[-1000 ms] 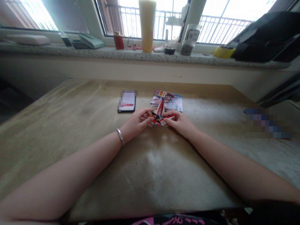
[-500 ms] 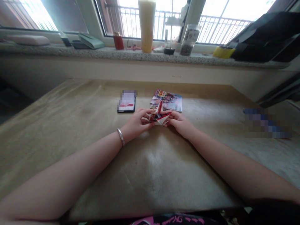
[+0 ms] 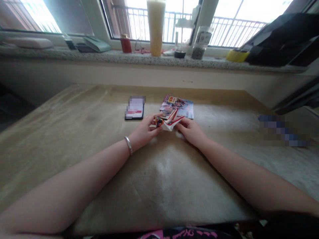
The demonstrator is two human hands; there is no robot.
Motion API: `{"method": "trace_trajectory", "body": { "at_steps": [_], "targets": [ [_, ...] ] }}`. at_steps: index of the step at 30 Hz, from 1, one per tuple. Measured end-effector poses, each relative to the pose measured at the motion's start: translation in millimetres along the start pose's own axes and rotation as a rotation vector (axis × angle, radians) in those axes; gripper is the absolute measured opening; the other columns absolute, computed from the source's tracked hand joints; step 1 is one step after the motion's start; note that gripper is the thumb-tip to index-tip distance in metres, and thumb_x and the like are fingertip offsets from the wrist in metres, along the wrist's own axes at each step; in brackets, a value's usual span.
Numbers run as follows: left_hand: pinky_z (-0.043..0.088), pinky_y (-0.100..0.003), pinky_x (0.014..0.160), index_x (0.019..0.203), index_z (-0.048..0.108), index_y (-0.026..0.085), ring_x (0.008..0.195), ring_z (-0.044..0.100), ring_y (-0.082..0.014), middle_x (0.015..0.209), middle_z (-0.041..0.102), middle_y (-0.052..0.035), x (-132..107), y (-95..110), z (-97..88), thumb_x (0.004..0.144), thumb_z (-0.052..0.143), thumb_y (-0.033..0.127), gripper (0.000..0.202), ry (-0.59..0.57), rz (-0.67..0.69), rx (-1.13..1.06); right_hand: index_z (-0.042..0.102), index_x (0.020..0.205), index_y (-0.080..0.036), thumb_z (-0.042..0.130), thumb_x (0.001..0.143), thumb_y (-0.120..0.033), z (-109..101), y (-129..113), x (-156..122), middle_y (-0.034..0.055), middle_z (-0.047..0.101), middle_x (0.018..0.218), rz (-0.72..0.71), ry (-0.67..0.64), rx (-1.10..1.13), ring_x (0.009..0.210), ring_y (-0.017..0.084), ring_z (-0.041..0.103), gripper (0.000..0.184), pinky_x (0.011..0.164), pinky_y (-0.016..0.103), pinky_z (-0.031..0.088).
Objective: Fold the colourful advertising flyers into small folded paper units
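Note:
A folded paper piece (image 3: 169, 123), white and red with printed patches and pointed flaps, is held just above the table between my two hands. My left hand (image 3: 147, 128), with a silver bracelet at the wrist, pinches its left end between thumb and fingers. On the other side my right hand (image 3: 190, 131) grips the right flap, its thumb and forefinger at the paper and its other fingers partly hidden. Just behind the paper lie printed leaflets (image 3: 183, 105) with colourful pictures and a yellow label.
A phone (image 3: 135, 108) lies on the table (image 3: 154, 186) left of the leaflets. To the right is a blurred bluish flat object (image 3: 284, 130). Along the windowsill (image 3: 139, 59) stand a tall yellowish cylinder (image 3: 156, 30), a red bottle (image 3: 126, 43), clear containers (image 3: 199, 44) and a yellow item (image 3: 237, 55).
The folded paper has tilted and its flaps have spread, showing more white on its near side. My hands have shifted only slightly.

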State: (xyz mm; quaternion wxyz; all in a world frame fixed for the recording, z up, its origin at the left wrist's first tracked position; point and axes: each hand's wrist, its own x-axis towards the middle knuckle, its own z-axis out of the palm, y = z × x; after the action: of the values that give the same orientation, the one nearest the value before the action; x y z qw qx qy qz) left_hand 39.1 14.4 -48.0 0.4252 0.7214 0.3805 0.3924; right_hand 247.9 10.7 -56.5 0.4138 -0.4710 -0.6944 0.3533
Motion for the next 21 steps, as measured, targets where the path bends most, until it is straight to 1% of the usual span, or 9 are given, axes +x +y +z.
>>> {"method": "trace_trajectory", "body": {
  "at_steps": [2, 5, 8, 11, 14, 18, 20, 21],
  "targets": [
    [0.052, -0.037, 0.089, 0.129, 0.044, 0.016, 0.105, 0.057, -0.0203, 0.124, 0.050, -0.0133, 0.8, 1.0, 0.0, 0.079, 0.059, 0.018, 0.052, 0.004, -0.036, -0.008, 0.067, 0.083, -0.018, 0.052, 0.081, -0.035, -0.5, -0.8, -0.8, 0.0028, 0.068, 0.082, 0.049, 0.020, -0.028, 0.073, 0.017, 0.059, 0.023, 0.069, 0.030, 0.046],
    [0.052, -0.035, 0.087, 0.133, 0.040, 0.014, 0.104, 0.059, -0.0210, 0.127, 0.050, -0.0154, 1.5, 2.9, 0.0, 0.079, 0.060, 0.021, 0.058, -0.014, -0.049, -0.045, 0.065, 0.076, -0.017, 0.053, 0.079, -0.038, -0.2, -0.1, -1.5, 0.0022, 0.065, 0.072, 0.108, 0.044, -0.057, 0.063, 0.015, 0.055, 0.025, 0.061, 0.028, 0.044],
    [0.052, -0.032, 0.084, 0.136, 0.037, 0.015, 0.103, 0.060, -0.0211, 0.130, 0.050, -0.0155, 2.1, 3.0, 0.0, 0.076, 0.064, 0.022, 0.066, -0.018, -0.045, -0.093, 0.061, 0.071, -0.017, 0.054, 0.078, -0.040, 1.3, 1.6, -1.6, 0.0019, 0.063, 0.071, 0.126, 0.046, -0.002, 0.059, 0.013, 0.053, 0.025, 0.056, 0.026, 0.044],
    [0.051, -0.031, 0.084, 0.135, 0.039, 0.015, 0.101, 0.061, -0.0202, 0.131, 0.050, -0.0152, 2.7, 2.0, 0.0, 0.076, 0.063, 0.022, 0.064, -0.003, -0.047, -0.099, 0.054, 0.065, -0.019, 0.058, 0.076, -0.042, 3.6, 2.9, -1.3, 0.0004, 0.060, 0.069, 0.127, 0.065, 0.075, 0.058, 0.012, 0.052, 0.026, 0.053, 0.025, 0.046],
    [0.052, -0.030, 0.080, 0.133, 0.041, 0.013, 0.094, 0.064, -0.0199, 0.121, 0.058, -0.0139, 2.9, 2.2, -0.2, 0.080, 0.060, 0.024, 0.058, 0.011, -0.072, -0.108, 0.049, 0.069, -0.021, 0.063, 0.072, -0.040, 5.7, 2.0, -1.2, -0.0026, 0.058, 0.066, 0.140, 0.105, 0.183, 0.055, 0.011, 0.053, 0.024, 0.050, 0.024, 0.047],
    [0.054, -0.030, 0.075, 0.130, 0.044, 0.015, 0.086, 0.066, -0.0196, 0.102, 0.066, -0.0088, 2.3, 3.4, -0.6, 0.082, 0.060, 0.027, 0.052, 0.023, -0.081, -0.097, 0.049, 0.079, -0.022, 0.065, 0.070, -0.037, 7.2, -2.1, -1.3, -0.0034, 0.060, 0.068, 0.156, 0.112, 0.254, 0.058, 0.012, 0.058, 0.024, 0.049, 0.023, 0.047],
    [0.055, -0.029, 0.075, 0.130, 0.044, 0.015, 0.087, 0.066, -0.0195, 0.101, 0.066, -0.0082, 2.3, 3.5, -0.4, 0.082, 0.061, 0.026, 0.051, 0.023, -0.085, -0.113, 0.048, 0.086, -0.023, 0.066, 0.069, -0.036, 7.5, -4.5, -1.4, -0.0037, 0.062, 0.069, 0.152, 0.128, 0.270, 0.059, 0.012, 0.060, 0.028, 0.050, 0.024, 0.049],
    [0.056, -0.029, 0.075, 0.130, 0.043, 0.015, 0.088, 0.065, -0.0193, 0.103, 0.066, -0.0086, 2.4, 3.5, 0.0, 0.083, 0.060, 0.025, 0.051, 0.024, -0.096, -0.132, 0.046, 0.091, -0.023, 0.067, 0.068, -0.036, 7.6, -5.7, -1.4, -0.0040, 0.063, 0.069, 0.148, 0.151, 0.282, 0.059, 0.013, 0.061, 0.034, 0.051, 0.025, 0.050]
  ]
}}
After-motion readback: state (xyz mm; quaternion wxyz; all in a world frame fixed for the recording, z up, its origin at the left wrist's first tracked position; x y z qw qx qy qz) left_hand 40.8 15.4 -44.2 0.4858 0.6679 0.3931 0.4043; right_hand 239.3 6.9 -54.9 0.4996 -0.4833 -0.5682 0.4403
